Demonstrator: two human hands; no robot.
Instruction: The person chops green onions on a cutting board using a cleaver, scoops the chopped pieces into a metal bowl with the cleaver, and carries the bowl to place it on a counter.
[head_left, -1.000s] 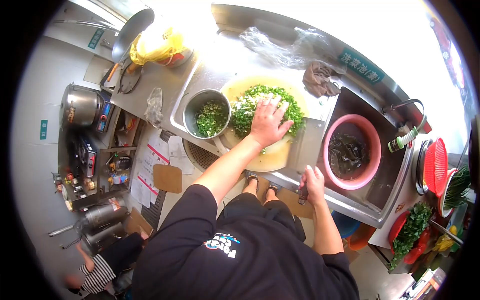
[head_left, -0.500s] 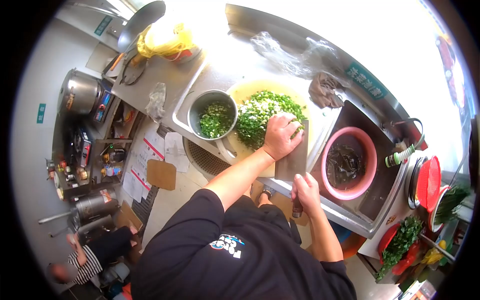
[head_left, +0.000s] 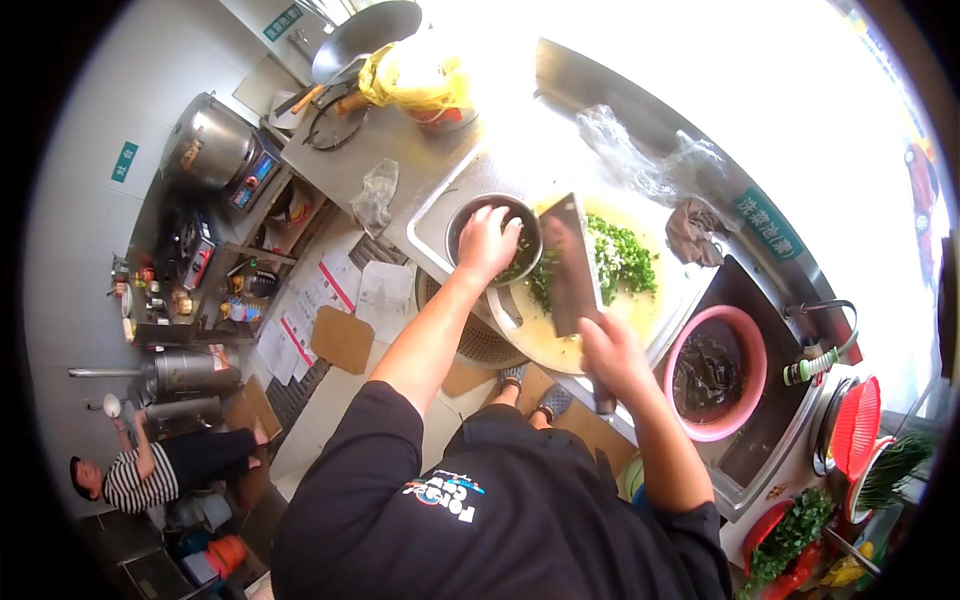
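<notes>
My left hand [head_left: 488, 242] is over the metal pot [head_left: 457, 222], its fingertips down inside the rim; whether it holds anything is hidden. Chopped green onion shows in the pot beneath it. In my right hand [head_left: 615, 352] is the handle of a wide cleaver [head_left: 571, 265], the blade raised beside the pot and slightly blurred. Behind and to the right of the blade, a pile of chopped green onion [head_left: 622, 257] lies on the round yellowish cutting board [head_left: 655, 318].
A pink basin [head_left: 756, 370] stands in the sink [head_left: 770, 440] at the right. Crumpled clear plastic [head_left: 640, 150] and a brown cloth [head_left: 692, 232] lie behind the board. A yellow-bagged bucket [head_left: 440, 118] is at the back left. Another person [head_left: 150, 470] is at the far left.
My left hand has moved from the onion pile to the pot. My right hand has lifted the cleaver off the board toward the pot. The view has shifted, and the pile looks smaller.
</notes>
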